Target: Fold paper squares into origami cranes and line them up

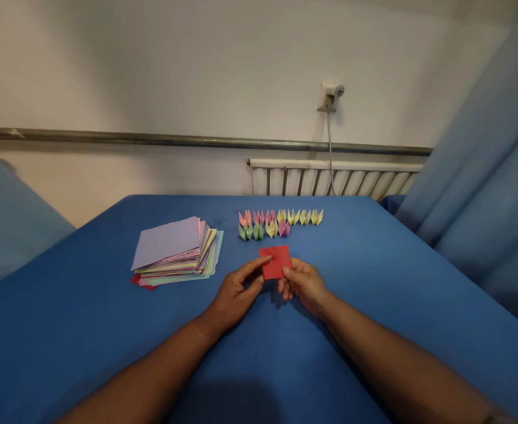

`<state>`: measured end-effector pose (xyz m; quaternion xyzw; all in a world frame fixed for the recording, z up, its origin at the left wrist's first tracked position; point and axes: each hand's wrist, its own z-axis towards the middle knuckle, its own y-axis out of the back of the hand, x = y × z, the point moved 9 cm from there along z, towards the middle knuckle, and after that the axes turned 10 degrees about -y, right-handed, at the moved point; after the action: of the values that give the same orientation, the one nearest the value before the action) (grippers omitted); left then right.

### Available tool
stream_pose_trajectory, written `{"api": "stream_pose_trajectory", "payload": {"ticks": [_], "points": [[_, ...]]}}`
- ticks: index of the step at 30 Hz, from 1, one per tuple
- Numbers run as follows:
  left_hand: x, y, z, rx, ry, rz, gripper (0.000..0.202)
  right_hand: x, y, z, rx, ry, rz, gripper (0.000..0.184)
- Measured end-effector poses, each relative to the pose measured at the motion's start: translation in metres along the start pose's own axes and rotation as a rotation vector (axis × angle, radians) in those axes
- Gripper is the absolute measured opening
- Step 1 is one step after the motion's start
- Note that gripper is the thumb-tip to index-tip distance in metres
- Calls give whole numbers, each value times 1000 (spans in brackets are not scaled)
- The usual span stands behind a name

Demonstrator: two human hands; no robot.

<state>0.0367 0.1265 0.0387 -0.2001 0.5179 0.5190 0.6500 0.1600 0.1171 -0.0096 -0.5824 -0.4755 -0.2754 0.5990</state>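
A small red square of paper is held just above the blue tabletop, in the middle of the view. My right hand pinches its right side, thumb on top and the other fingers curled beneath. At the left side, my left hand has its index finger laid over the paper and its thumb against the lower left corner. Beyond the hands stand two rows of small folded paper figures in pink, yellow, green and purple.
A thick, uneven stack of coloured paper sheets lies left of the hands, with red paper poking out below. Blue cloth covers the table. Behind it are a wall pipe, a radiator and a plugged socket. Blue curtains hang at both sides.
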Motion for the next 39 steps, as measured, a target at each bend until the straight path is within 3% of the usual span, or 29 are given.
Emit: {"api": "stream_pose_trajectory", "payload": {"ticks": [3, 8, 12, 15, 18, 21, 30, 39], "points": [[1, 0, 0, 13, 5, 46, 30, -3, -5, -1, 49, -28, -21, 33], [17, 10, 2, -112, 105, 39, 20, -4, 1, 2, -13, -18, -112, 34], [26, 18, 4, -208, 156, -1, 18, 11, 14, -2, -193, 151, -183, 45], [28, 21, 4, -261, 180, -53, 19, 21, 10, -8, -204, 264, -293, 52], [28, 16, 4, -244, 196, -122, 21, 20, 4, -10, -175, 293, -417, 32], [24, 7, 4, -191, 170, -200, 24, 18, 7, -9, -211, 287, -404, 12], [24, 14, 1, -248, 216, -119, 24, 21, 11, -13, -293, 297, -391, 17], [19, 22, 0, -379, 209, -146, 19, 23, 13, -15, -338, 312, -356, 14]]}}
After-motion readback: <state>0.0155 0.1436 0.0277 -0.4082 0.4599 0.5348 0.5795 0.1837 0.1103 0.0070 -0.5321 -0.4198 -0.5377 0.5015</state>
